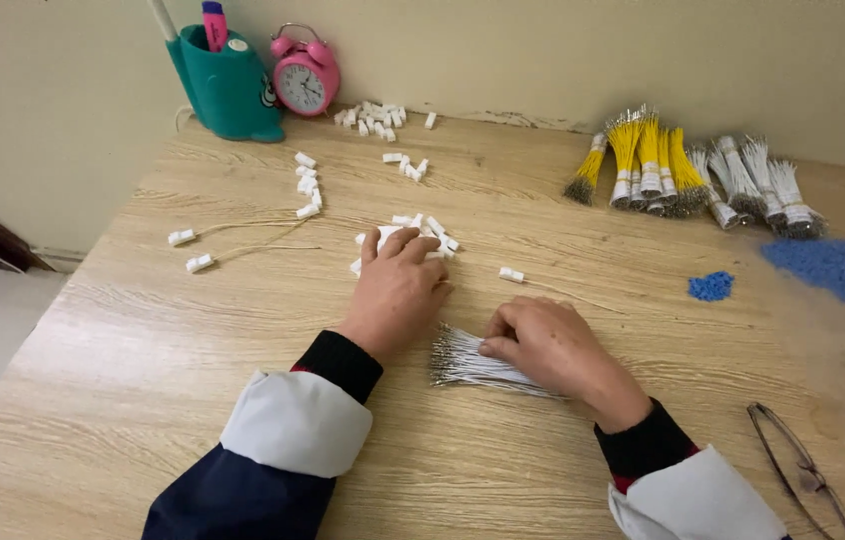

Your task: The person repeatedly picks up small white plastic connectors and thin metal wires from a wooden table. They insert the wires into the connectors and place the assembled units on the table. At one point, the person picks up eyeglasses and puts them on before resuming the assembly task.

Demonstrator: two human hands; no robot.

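- Head view, looking down on a pale wood-grain tabletop [243, 330] set against a cream wall.
- The left hand [398, 285] lies palm down, fingers spread flat over a small pile of white plastic connectors [433, 232] near the middle of the tabletop; it presses on them rather than closing around any.
- The right hand [548, 345] is curled, fingers pinching the top of a bundle of thin white wires [473, 368] that lies flat just beside the left wrist, metal tips fanned out to the left.
- Both forearms wear dark sleeves with white bands and black cuffs.
- One lone white connector [511, 274] with a thin wire sits just beyond the right hand.
- More white connectors are scattered further back, some already on wires at the left [191, 250].
- At the far edge stand a teal pen holder [228, 90] and a pink alarm clock [305, 78], side by side.
- Far right: bundles of yellow and white wires [693, 175], with a spread of small blue pieces [838, 270] near them.
- A pair of glasses [803, 470] lies at the lower right.
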